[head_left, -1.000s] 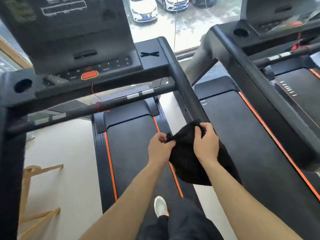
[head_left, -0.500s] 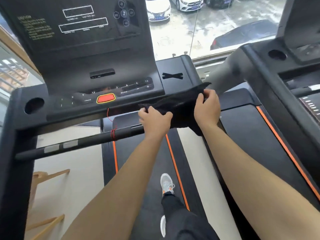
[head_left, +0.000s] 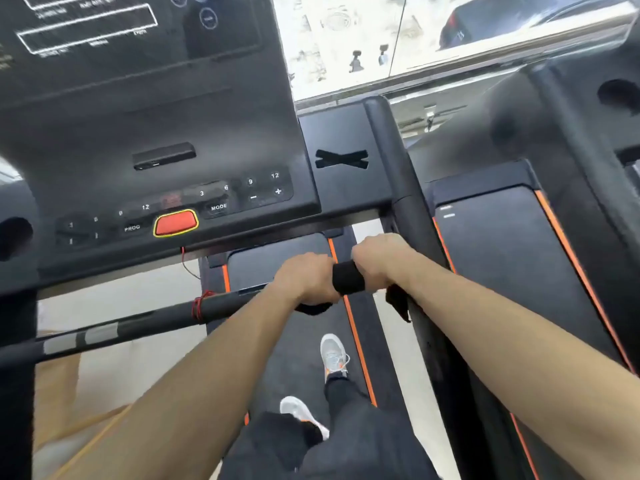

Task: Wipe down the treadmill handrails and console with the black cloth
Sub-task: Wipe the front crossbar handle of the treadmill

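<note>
Head view: the black cloth [head_left: 348, 277] is wrapped around the front crossbar [head_left: 138, 323] of the treadmill, just right of the middle of the frame, with a strip of it showing between the two hands and a loose corner hanging down below the right wrist. Left hand [head_left: 306, 278] grips the bar over the cloth, fingers curled tight around both, and a dark edge of cloth pokes out beneath its palm. Right hand [head_left: 379, 261] sits just beside it, fingers likewise closed over the cloth and bar, next to where the bar meets the right side handrail [head_left: 398, 168]. That handrail runs from the upper middle of the frame down toward the lower right. Above the hands lies the console [head_left: 156, 133], filling the upper left, with a red button [head_left: 175, 222] outlined in yellow near its lower edge. A red cord [head_left: 198, 306] is wound around the crossbar left of the hands. Below, at lower centre, two pale shoes [head_left: 333, 353] stand on the dark belt [head_left: 298, 348] with its orange edge strips.
</note>
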